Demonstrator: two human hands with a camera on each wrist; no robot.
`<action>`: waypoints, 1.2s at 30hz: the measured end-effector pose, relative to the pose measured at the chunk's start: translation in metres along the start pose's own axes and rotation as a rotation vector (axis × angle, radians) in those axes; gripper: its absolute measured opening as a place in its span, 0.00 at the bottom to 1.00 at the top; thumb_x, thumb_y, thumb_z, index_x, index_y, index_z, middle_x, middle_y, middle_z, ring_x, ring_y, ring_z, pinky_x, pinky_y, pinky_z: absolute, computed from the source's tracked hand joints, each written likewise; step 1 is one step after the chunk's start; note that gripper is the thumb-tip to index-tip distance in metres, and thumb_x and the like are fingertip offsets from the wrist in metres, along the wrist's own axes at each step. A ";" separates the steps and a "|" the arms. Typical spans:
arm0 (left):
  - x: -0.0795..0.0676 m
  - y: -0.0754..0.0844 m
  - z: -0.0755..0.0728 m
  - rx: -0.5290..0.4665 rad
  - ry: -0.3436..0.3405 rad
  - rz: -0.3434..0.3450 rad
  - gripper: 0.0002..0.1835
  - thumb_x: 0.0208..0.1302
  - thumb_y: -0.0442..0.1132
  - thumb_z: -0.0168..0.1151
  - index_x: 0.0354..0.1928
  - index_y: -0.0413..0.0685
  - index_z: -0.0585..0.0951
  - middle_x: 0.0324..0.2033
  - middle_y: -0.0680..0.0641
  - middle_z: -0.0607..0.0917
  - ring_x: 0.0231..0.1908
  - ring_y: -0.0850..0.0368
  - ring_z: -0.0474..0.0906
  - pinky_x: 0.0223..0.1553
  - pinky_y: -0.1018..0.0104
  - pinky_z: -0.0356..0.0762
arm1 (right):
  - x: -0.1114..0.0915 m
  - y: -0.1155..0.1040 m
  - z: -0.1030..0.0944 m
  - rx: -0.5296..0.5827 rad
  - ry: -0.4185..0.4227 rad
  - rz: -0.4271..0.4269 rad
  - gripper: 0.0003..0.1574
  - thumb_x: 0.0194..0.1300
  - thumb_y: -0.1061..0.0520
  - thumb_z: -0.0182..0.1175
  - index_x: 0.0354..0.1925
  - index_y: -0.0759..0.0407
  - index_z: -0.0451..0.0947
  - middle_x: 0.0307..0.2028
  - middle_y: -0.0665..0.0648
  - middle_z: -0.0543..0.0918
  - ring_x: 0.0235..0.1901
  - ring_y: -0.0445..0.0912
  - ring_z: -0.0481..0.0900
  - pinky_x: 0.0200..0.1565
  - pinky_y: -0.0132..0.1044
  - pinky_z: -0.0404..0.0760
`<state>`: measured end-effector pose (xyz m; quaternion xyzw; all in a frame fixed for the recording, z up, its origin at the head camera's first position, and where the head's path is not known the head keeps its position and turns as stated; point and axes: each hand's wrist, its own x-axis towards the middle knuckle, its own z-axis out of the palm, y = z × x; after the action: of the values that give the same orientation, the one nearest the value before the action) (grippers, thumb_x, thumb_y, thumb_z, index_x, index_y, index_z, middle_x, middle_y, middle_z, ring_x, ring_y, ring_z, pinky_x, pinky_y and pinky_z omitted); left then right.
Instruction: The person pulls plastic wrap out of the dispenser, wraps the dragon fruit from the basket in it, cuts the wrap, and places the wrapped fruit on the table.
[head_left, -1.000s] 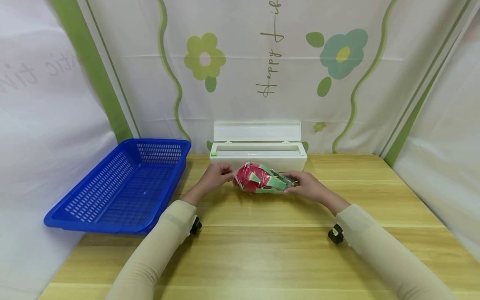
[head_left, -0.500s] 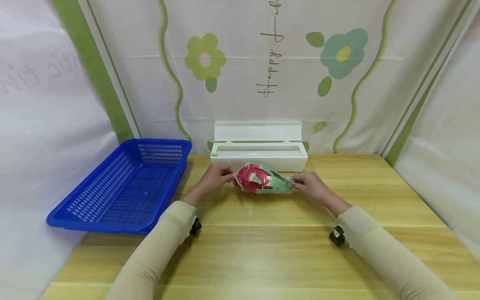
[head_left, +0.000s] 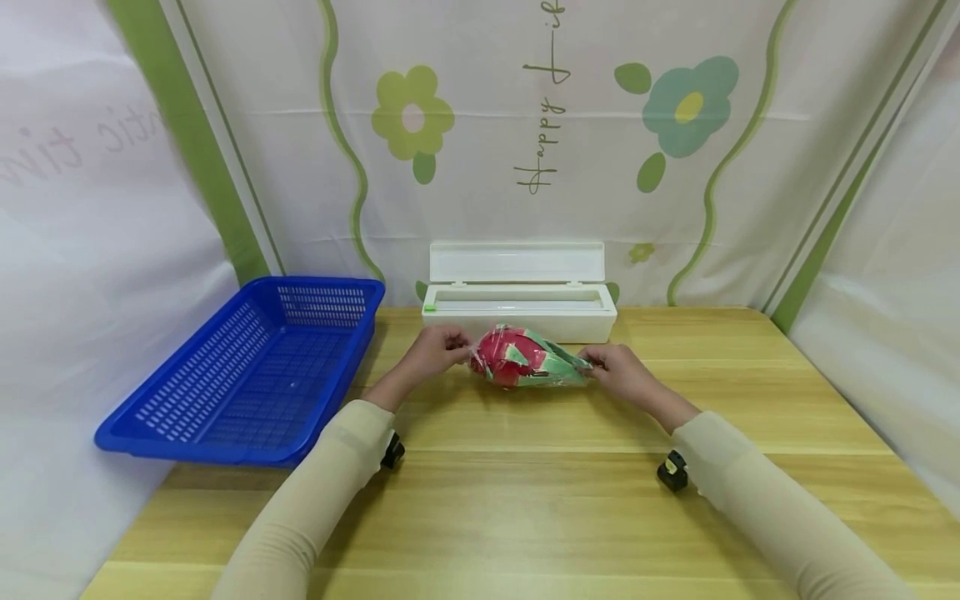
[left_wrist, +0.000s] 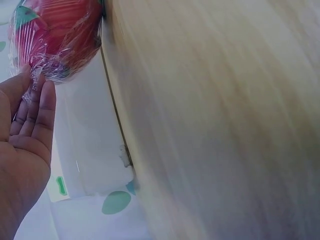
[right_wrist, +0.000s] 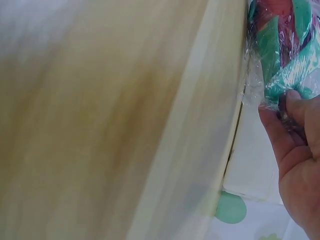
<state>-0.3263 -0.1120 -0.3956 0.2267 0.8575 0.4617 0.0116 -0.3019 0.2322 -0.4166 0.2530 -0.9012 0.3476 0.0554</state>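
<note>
A red dragon fruit [head_left: 517,357] with green scales, covered in clear plastic wrap, is held sideways between my two hands just in front of the white box. In the left wrist view, my left hand [head_left: 433,352] pinches the gathered plastic wrap [left_wrist: 36,80] at the fruit's round red end between thumb and fingertips. My right hand [head_left: 618,373] pinches the wrap at the opposite, green-tipped end. The right wrist view shows thumb and fingers [right_wrist: 272,125] meeting on the crinkled film there. Whether the fruit touches the table cannot be told.
Behind the fruit stands a long white cling-film dispenser box [head_left: 519,323], its lid raised and a small green piece at its left. A blue perforated basket [head_left: 330,417] lies at the left of the wooden table [head_left: 517,508]. A printed curtain [head_left: 487,200] hangs behind.
My right hand has shifted from around the fruit's green end to pinching the wrap at its tip. The left hand keeps its pinch, and the fruit has barely moved.
</note>
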 end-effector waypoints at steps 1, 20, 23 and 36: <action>0.000 0.001 0.000 -0.007 -0.003 -0.002 0.03 0.65 0.33 0.63 0.35 0.41 0.83 0.29 0.48 0.84 0.31 0.56 0.81 0.37 0.56 0.82 | 0.000 -0.001 0.000 0.013 0.002 0.012 0.07 0.62 0.71 0.61 0.35 0.62 0.83 0.30 0.52 0.83 0.29 0.44 0.74 0.31 0.37 0.75; -0.006 -0.001 -0.002 -0.042 -0.024 -0.034 0.03 0.63 0.31 0.65 0.37 0.39 0.83 0.31 0.46 0.83 0.31 0.55 0.79 0.33 0.65 0.80 | -0.007 0.005 -0.012 0.462 -0.197 0.286 0.29 0.72 0.62 0.47 0.65 0.79 0.58 0.54 0.74 0.73 0.48 0.58 0.78 0.50 0.48 0.79; -0.006 -0.001 -0.003 -0.051 -0.033 -0.025 0.03 0.63 0.31 0.64 0.37 0.38 0.83 0.31 0.46 0.83 0.31 0.55 0.79 0.33 0.65 0.80 | -0.006 0.003 -0.012 0.524 -0.197 0.334 0.30 0.72 0.62 0.42 0.66 0.79 0.56 0.50 0.72 0.75 0.46 0.57 0.79 0.50 0.47 0.80; -0.007 -0.005 -0.001 -0.037 -0.040 0.007 0.05 0.64 0.33 0.64 0.40 0.39 0.83 0.33 0.47 0.82 0.34 0.55 0.78 0.35 0.65 0.79 | -0.006 0.001 -0.007 0.476 -0.208 0.262 0.24 0.73 0.65 0.48 0.62 0.79 0.62 0.46 0.67 0.78 0.44 0.59 0.80 0.44 0.46 0.82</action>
<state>-0.3216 -0.1182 -0.3998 0.2387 0.8476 0.4729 0.0314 -0.2982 0.2398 -0.4135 0.1744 -0.8202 0.5256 -0.1436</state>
